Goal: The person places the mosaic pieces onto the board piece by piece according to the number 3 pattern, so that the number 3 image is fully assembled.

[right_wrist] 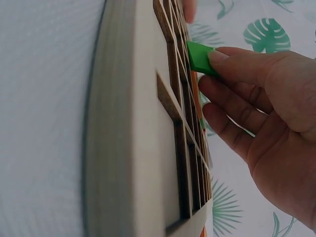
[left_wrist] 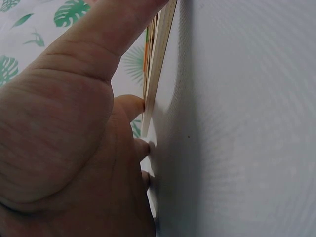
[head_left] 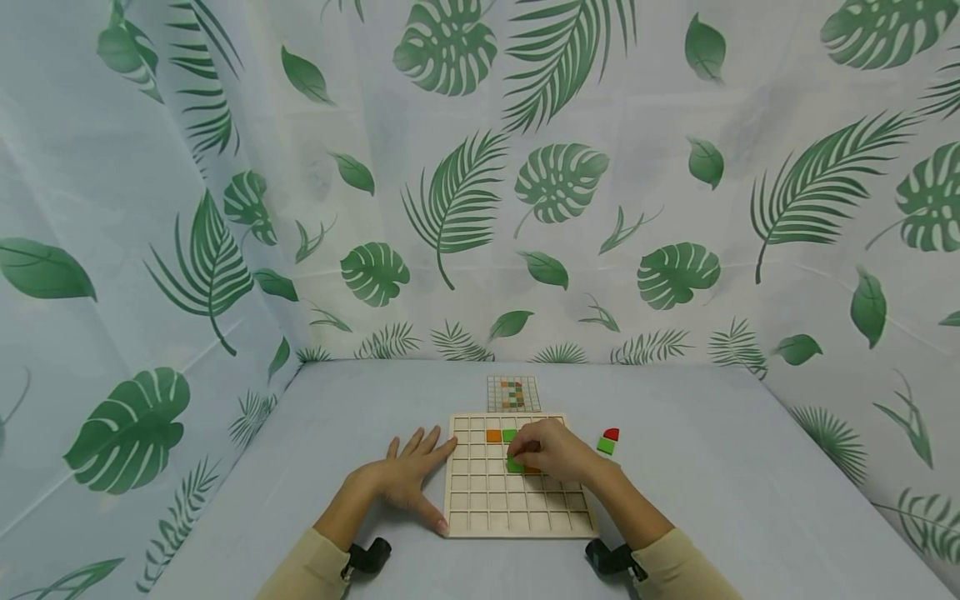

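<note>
Tile (right_wrist: 200, 57) pinched at a wooden grid board (head_left: 498, 502), lower centre of the frame.
Black wrist cameras (head_left: 371, 556) sit beside pale sleeves (head_left: 300, 571) at the bottom; left of lower centre, the left grip (head_left: 411, 477) lies on the bench (head_left: 675, 517), fingers spread and straight, thumb at the board's lower left corner, index finger at its left edge; over the board, the right grip (head_left: 553, 450) holds the green square between thumb and finger, whether seated in a cell cannot be told, beside a partly hidden orange tile (head_left: 532, 470); right of the board lie a loose green tile (head_left: 606, 445) and a red quarter-round (head_left: 611, 433); further up, a pattern card (head_left: 513, 393), then leaf-print curtain (head_left: 555, 242).
</note>
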A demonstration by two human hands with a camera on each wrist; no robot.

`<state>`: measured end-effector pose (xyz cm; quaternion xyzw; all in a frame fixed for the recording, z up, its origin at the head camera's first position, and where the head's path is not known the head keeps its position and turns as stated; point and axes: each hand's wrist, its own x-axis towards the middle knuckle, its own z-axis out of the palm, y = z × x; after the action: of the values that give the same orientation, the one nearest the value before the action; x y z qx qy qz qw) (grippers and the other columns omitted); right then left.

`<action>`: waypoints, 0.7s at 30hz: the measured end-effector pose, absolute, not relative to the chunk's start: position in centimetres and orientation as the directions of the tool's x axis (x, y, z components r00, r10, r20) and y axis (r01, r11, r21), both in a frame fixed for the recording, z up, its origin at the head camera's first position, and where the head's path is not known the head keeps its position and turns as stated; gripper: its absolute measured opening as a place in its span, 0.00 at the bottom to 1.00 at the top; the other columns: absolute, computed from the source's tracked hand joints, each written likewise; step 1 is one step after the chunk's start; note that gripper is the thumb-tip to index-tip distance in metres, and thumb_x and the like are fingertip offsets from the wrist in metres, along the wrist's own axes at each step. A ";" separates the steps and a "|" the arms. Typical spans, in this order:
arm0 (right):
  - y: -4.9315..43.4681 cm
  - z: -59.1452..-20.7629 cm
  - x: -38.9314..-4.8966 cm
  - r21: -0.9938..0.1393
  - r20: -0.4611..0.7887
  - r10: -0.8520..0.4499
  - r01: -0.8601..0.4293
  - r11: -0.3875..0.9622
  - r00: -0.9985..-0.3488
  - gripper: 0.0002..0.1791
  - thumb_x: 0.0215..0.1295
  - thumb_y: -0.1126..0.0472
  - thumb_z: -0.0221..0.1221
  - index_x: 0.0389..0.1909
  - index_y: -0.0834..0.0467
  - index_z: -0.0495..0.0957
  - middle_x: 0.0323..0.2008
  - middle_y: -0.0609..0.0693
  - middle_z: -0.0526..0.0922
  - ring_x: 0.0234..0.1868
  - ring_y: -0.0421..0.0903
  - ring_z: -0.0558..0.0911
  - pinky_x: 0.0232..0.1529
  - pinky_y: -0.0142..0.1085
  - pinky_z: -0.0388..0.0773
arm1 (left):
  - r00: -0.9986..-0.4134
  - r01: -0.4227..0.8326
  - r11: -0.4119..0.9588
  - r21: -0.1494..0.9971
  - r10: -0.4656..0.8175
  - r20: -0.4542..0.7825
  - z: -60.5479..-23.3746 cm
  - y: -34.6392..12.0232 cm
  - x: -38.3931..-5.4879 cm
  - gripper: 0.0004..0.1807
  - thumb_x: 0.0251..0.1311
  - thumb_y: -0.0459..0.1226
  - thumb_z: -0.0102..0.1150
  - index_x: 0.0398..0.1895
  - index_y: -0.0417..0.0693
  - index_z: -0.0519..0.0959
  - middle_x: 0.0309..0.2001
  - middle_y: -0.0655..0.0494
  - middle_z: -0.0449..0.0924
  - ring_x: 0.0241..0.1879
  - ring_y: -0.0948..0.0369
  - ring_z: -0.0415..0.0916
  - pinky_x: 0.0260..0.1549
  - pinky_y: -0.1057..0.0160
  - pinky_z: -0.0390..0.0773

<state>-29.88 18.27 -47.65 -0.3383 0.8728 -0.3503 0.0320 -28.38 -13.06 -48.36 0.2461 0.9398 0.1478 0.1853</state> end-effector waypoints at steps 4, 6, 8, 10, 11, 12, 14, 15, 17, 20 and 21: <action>18.3 -47.6 -29.8 -0.629 0.189 -0.613 -0.574 0.525 -0.767 0.04 0.67 0.66 0.68 0.37 0.53 0.89 0.39 0.45 0.90 0.41 0.37 0.82 0.42 0.31 0.82 | -0.810 0.407 0.834 0.371 0.518 -0.275 -48.4 -13.1 -28.4 0.76 0.35 0.71 0.79 0.86 0.64 0.44 0.86 0.48 0.33 0.85 0.42 0.28 0.76 0.28 0.31; 18.3 -47.6 -29.7 -0.631 0.189 -0.613 -0.573 0.523 -0.767 0.04 0.67 0.66 0.69 0.38 0.53 0.90 0.39 0.45 0.90 0.41 0.38 0.82 0.43 0.31 0.82 | -0.810 0.408 0.835 0.370 0.518 -0.275 -48.5 -13.1 -28.4 0.76 0.35 0.71 0.79 0.86 0.64 0.44 0.86 0.48 0.33 0.85 0.42 0.28 0.76 0.28 0.31; 18.2 -47.5 -29.6 -0.634 0.190 -0.615 -0.574 0.519 -0.765 0.04 0.67 0.66 0.69 0.38 0.54 0.90 0.40 0.46 0.90 0.41 0.38 0.83 0.43 0.31 0.83 | -0.810 0.409 0.834 0.370 0.518 -0.275 -48.5 -13.1 -28.4 0.76 0.35 0.71 0.79 0.86 0.64 0.44 0.86 0.48 0.33 0.85 0.43 0.28 0.76 0.28 0.31; 18.2 -47.5 -29.6 -0.634 0.193 -0.618 -0.577 0.515 -0.762 0.04 0.66 0.66 0.69 0.38 0.54 0.90 0.40 0.46 0.90 0.42 0.39 0.83 0.43 0.31 0.83 | -0.810 0.409 0.835 0.369 0.518 -0.274 -48.5 -13.1 -28.4 0.76 0.35 0.71 0.79 0.86 0.64 0.44 0.86 0.48 0.33 0.85 0.42 0.28 0.77 0.28 0.31; 18.2 -47.5 -29.6 -0.635 0.194 -0.619 -0.578 0.512 -0.761 0.04 0.66 0.66 0.69 0.38 0.54 0.90 0.40 0.46 0.90 0.42 0.39 0.83 0.43 0.31 0.83 | -0.811 0.409 0.835 0.368 0.517 -0.273 -48.5 -13.1 -28.4 0.76 0.35 0.71 0.79 0.86 0.64 0.45 0.86 0.48 0.34 0.85 0.42 0.29 0.77 0.28 0.31; 18.2 -47.5 -29.6 -0.637 0.193 -0.620 -0.577 0.510 -0.761 0.04 0.66 0.66 0.69 0.38 0.55 0.90 0.40 0.46 0.90 0.42 0.39 0.83 0.43 0.30 0.83 | -0.812 0.408 0.835 0.369 0.517 -0.272 -48.5 -13.1 -28.4 0.76 0.35 0.71 0.79 0.86 0.64 0.45 0.86 0.48 0.34 0.85 0.42 0.29 0.77 0.28 0.32; 18.2 -47.6 -29.7 -0.638 0.192 -0.620 -0.577 0.510 -0.761 0.05 0.66 0.66 0.69 0.39 0.55 0.90 0.40 0.47 0.90 0.42 0.38 0.83 0.42 0.30 0.83 | -0.813 0.407 0.836 0.369 0.516 -0.270 -48.4 -13.1 -28.3 0.76 0.34 0.71 0.79 0.86 0.64 0.45 0.86 0.48 0.34 0.85 0.42 0.29 0.76 0.28 0.32; 18.1 -47.6 -29.6 -0.640 0.187 -0.620 -0.573 0.512 -0.762 0.05 0.66 0.67 0.69 0.39 0.55 0.90 0.40 0.46 0.90 0.42 0.38 0.83 0.42 0.30 0.83 | -0.813 0.407 0.835 0.369 0.516 -0.270 -48.4 -13.1 -28.3 0.76 0.34 0.71 0.79 0.86 0.64 0.45 0.86 0.48 0.34 0.85 0.42 0.29 0.76 0.28 0.32; 18.2 -47.6 -29.7 -0.642 0.179 -0.619 -0.567 0.516 -0.765 0.05 0.65 0.67 0.69 0.39 0.55 0.90 0.41 0.46 0.90 0.42 0.38 0.83 0.42 0.30 0.83 | -0.813 0.409 0.835 0.368 0.517 -0.269 -48.4 -13.1 -28.3 0.76 0.35 0.71 0.79 0.86 0.64 0.45 0.86 0.48 0.34 0.85 0.42 0.29 0.76 0.28 0.32; 18.2 -47.6 -29.7 -0.634 0.168 -0.615 -0.562 0.531 -0.770 0.07 0.65 0.68 0.69 0.40 0.55 0.90 0.41 0.45 0.90 0.43 0.39 0.84 0.42 0.30 0.83 | -0.810 0.412 0.833 0.369 0.520 -0.269 -48.4 -13.1 -28.4 0.76 0.35 0.71 0.79 0.86 0.64 0.45 0.86 0.47 0.34 0.85 0.42 0.29 0.76 0.28 0.32; 18.2 -47.6 -29.7 -0.630 0.163 -0.613 -0.560 0.538 -0.773 0.07 0.65 0.68 0.69 0.41 0.54 0.90 0.42 0.45 0.90 0.43 0.40 0.84 0.42 0.30 0.82 | -0.810 0.413 0.833 0.369 0.521 -0.269 -48.4 -13.1 -28.4 0.76 0.35 0.71 0.79 0.86 0.63 0.45 0.86 0.47 0.34 0.85 0.42 0.28 0.76 0.28 0.31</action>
<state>-29.67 18.21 -47.64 -0.3349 0.8760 -0.3449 0.0387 -28.39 -13.10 -48.44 0.2486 0.9397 0.1479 0.1824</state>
